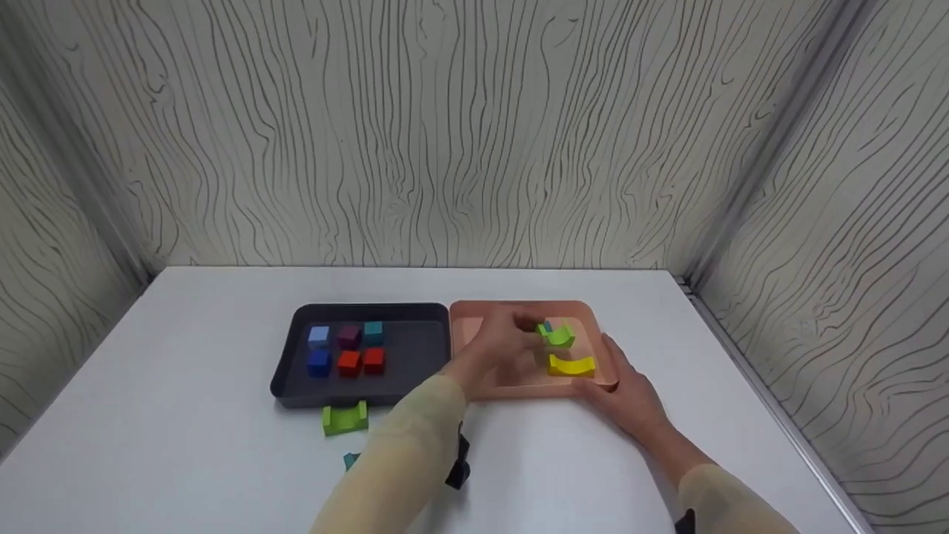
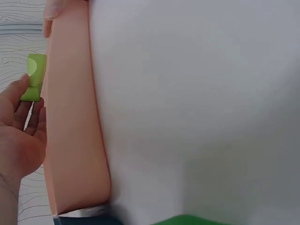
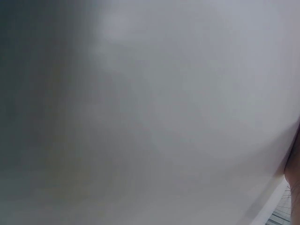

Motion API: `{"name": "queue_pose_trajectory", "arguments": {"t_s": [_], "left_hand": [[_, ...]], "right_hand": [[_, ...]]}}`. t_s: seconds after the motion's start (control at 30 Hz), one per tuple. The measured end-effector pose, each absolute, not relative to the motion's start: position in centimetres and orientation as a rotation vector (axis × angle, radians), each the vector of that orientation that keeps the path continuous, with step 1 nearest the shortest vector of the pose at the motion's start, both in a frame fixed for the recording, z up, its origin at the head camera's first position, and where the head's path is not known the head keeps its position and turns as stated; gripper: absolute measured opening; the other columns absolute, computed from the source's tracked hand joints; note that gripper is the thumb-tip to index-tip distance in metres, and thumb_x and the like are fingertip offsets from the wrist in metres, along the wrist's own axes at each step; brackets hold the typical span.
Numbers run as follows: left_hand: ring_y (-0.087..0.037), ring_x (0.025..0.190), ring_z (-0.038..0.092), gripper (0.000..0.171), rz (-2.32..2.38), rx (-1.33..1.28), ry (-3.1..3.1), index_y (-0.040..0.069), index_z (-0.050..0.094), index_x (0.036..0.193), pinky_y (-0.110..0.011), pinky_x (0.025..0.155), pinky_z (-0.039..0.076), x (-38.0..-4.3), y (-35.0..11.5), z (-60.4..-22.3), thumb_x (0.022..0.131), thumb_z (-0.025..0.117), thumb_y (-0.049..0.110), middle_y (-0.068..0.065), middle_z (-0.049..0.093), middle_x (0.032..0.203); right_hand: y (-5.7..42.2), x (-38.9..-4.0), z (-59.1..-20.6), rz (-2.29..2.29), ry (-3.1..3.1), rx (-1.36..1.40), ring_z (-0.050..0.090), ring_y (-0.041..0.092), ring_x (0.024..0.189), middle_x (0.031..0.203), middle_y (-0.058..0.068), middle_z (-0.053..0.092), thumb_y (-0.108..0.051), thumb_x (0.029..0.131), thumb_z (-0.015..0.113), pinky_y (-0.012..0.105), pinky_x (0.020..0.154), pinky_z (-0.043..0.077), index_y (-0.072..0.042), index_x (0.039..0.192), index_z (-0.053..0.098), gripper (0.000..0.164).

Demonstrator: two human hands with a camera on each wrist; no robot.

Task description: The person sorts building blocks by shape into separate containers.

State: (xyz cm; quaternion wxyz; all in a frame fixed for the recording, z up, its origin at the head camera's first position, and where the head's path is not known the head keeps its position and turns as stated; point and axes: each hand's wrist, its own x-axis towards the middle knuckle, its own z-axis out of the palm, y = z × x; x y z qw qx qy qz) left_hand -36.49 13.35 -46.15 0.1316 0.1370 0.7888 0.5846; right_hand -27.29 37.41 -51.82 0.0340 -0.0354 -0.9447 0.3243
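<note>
In the head view my left hand (image 1: 508, 341) is over the pink tray (image 1: 511, 391), pinching a lime-green block with a curved hollow (image 1: 560, 337) between thumb and fingers. The left wrist view shows the same green block (image 2: 36, 75) at the fingertips of the left hand (image 2: 21, 136). A bit of teal shows behind it, too small to identify. On the tray floor lies a yellow curved block (image 1: 571, 366). My right hand (image 1: 630, 393) grips the tray's front right corner, thumb at the front rim and fingers along the right side.
A dark tray (image 1: 415, 386) stands left of the pink one, holding several cubes, among them a light-blue cube (image 1: 319, 337) and a red cube (image 1: 349, 363). In front lie another green curved block (image 1: 345, 420) and a teal piece (image 1: 351, 460), partly behind the left sleeve.
</note>
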Motion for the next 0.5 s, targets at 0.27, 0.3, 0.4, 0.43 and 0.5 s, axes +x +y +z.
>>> {"name": "queue_pose_trajectory", "arguments": {"t_s": [0.27, 0.3, 0.4, 0.43, 0.5], "left_hand": [[-0.015, 0.106, 0.064, 0.033, 1.727, 0.278, 2.225, 0.017, 0.080, 0.120, -0.034, 0.097, 0.057, -36.6, 13.9, -47.0, 0.091, 0.084, 0.003, 0.007, 0.071, 0.107], [-0.016, 0.106, 0.064, 0.032, 1.725, 0.272, 2.233, 0.017, 0.080, 0.119, -0.034, 0.097, 0.057, -36.7, 14.1, -47.2, 0.090, 0.084, 0.003, 0.007, 0.071, 0.107], [-0.014, 0.104, 0.065, 0.029, 1.710, 0.224, 2.252, 0.017, 0.080, 0.115, -0.033, 0.097, 0.058, -37.0, 14.5, -47.4, 0.090, 0.085, 0.004, 0.007, 0.071, 0.105], [-0.014, 0.104, 0.065, 0.028, 1.706, 0.208, 2.256, 0.017, 0.080, 0.115, -0.033, 0.097, 0.058, -37.1, 14.7, -47.4, 0.090, 0.085, 0.003, 0.008, 0.071, 0.104], [-0.013, 0.104, 0.065, 0.028, 1.697, 0.178, 2.265, 0.017, 0.080, 0.114, -0.032, 0.097, 0.058, -37.3, 15.0, -47.5, 0.090, 0.085, 0.003, 0.008, 0.071, 0.103]], "right_hand": [[37.5, -27.4, -51.8, 1.010, -2.907, -0.104, 0.047, 0.047, 0.145, 0.167, 0.022, 0.038, -0.078, 0.090, 0.065, 0.070, 0.116, 0.036, -0.024, 0.172, 0.012, 0.112], [37.5, -27.4, -51.8, 1.010, -2.910, -0.107, 0.046, 0.047, 0.145, 0.167, 0.022, 0.038, -0.078, 0.089, 0.065, 0.070, 0.116, 0.036, -0.024, 0.172, 0.012, 0.112], [37.6, -27.4, -51.9, 1.014, -2.915, -0.117, 0.046, 0.047, 0.145, 0.167, 0.022, 0.038, -0.078, 0.089, 0.065, 0.070, 0.116, 0.036, -0.025, 0.172, 0.011, 0.113], [37.6, -27.4, -51.9, 1.015, -2.916, -0.119, 0.046, 0.047, 0.145, 0.167, 0.022, 0.038, -0.078, 0.089, 0.066, 0.070, 0.116, 0.035, -0.024, 0.172, 0.011, 0.113], [37.6, -27.3, -52.0, 1.020, -2.916, -0.122, 0.046, 0.047, 0.145, 0.168, 0.021, 0.037, -0.077, 0.089, 0.066, 0.070, 0.116, 0.035, -0.024, 0.172, 0.012, 0.113]]}}
